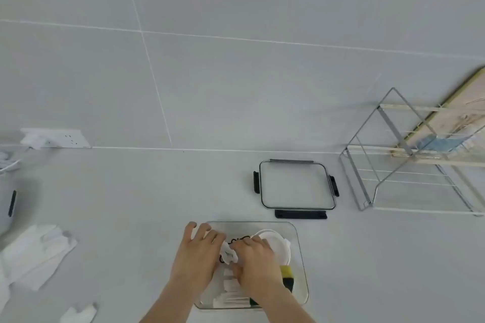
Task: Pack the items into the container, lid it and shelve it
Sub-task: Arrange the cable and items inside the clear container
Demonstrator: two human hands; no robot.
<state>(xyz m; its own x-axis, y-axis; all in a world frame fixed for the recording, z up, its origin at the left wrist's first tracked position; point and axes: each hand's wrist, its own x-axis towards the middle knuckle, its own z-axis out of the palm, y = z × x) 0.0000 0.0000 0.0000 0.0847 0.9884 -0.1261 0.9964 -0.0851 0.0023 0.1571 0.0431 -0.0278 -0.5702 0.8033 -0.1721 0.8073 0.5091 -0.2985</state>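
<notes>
Nearest the person, both bare hands were down inside the clear container [298,257], which sat open on the pale counter [131,204]. The left hand [195,257] lay over the container's left wall with fingers spread and loosely curled, touching a small white item [227,253] with a dark cord. The right hand [258,262] was curled around that same white item from the other side; whether it truly gripped it could not be told. Inside the container were also a white round piece [275,240] against the far right, a yellow and dark green sponge [287,276] along the right wall, and white flat pieces [231,296] near the front.

To the left on the counter lay white gloves [36,252]. Beyond the container, apart from it, the clear lid [296,186] with black clips lay flat. Farther right stood a wire rack [409,165], with a board [451,118] leaning behind it. A wall socket [65,137] sat at the tiled wall's base, far left.
</notes>
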